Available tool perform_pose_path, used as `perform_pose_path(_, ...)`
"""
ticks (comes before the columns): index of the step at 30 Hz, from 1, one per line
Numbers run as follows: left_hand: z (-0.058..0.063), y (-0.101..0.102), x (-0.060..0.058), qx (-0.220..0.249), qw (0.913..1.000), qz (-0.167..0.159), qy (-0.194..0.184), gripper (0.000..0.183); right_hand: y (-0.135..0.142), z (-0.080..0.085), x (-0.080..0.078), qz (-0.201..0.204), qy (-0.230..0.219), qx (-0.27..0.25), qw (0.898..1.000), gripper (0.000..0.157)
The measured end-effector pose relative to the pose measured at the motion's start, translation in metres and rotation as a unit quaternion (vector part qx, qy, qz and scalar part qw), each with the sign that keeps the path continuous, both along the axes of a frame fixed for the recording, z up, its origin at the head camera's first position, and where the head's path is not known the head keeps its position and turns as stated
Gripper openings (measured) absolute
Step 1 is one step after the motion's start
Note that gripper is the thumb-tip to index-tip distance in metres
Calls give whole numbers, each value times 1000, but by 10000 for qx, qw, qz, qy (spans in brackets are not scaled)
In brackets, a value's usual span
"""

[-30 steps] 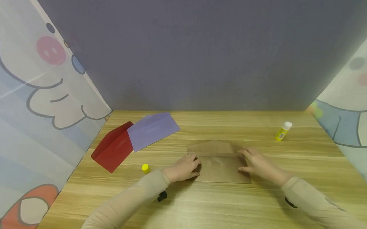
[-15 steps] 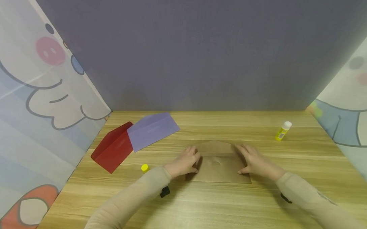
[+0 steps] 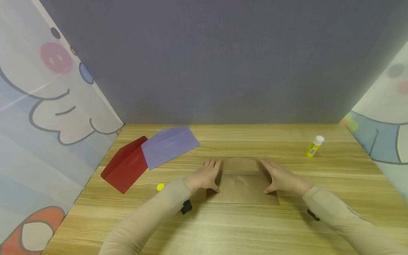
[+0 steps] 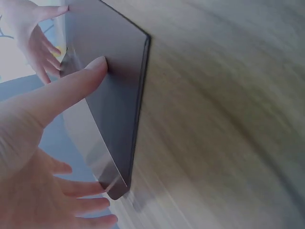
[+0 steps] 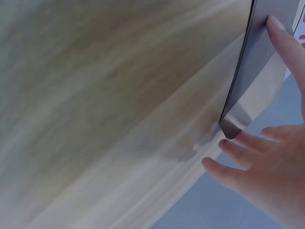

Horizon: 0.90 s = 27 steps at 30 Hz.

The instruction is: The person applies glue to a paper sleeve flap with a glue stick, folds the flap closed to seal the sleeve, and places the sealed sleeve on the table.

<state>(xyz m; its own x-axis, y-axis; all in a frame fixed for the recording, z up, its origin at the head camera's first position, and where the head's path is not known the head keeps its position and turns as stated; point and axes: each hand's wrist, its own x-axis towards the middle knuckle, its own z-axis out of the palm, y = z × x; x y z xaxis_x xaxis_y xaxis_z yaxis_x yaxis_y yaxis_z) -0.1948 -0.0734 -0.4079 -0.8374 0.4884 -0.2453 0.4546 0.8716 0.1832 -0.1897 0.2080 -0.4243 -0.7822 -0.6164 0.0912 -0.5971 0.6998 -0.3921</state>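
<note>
A brown paper envelope (image 3: 239, 188) lies flat on the wooden table, its flap (image 3: 240, 165) unfolded toward the back. My left hand (image 3: 205, 176) is at its left end. In the left wrist view that thumb (image 4: 97, 67) touches the envelope body, and the spread fingers reach the flap's corner. At the right end is my right hand (image 3: 284, 180). Its thumb (image 5: 276, 26) rests on the body in the right wrist view, while its extended fingers are at the flap's corner. Neither hand curls round the paper. The hands cover parts of the flap's ends.
A red envelope (image 3: 128, 168) and a purple envelope (image 3: 170, 145) overlap at the back left. A yellow cap (image 3: 160, 187) lies beside my left forearm. A glue stick (image 3: 314, 147) stands at the back right. A grey panel (image 3: 226, 68) rises behind the table (image 3: 240, 234).
Both hands have shifted slightly toward the back, their fingers spreading along the flap's ends. The brown envelope has stayed in place.
</note>
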Motion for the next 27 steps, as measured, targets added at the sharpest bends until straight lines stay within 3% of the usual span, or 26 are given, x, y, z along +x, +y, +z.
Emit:
perform_pose_path(4,-1,-1,2,117,9999,4,-10,113,-1,-1,1,-31,-26,-72,10000,105)
perform_pose_path(12,1,-2,10,326,9987,-188,336,106,-3,-2,8,5,553,-105,9984,105)
perform_pose_path(19,-1,-5,15,473,9945,-550,749,93,-4,0,14,-121,368,120,9992,89)
perform_pose_path(27,-4,-6,18,488,9928,-746,802,79,-4,-2,18,171,680,98,9975,74)
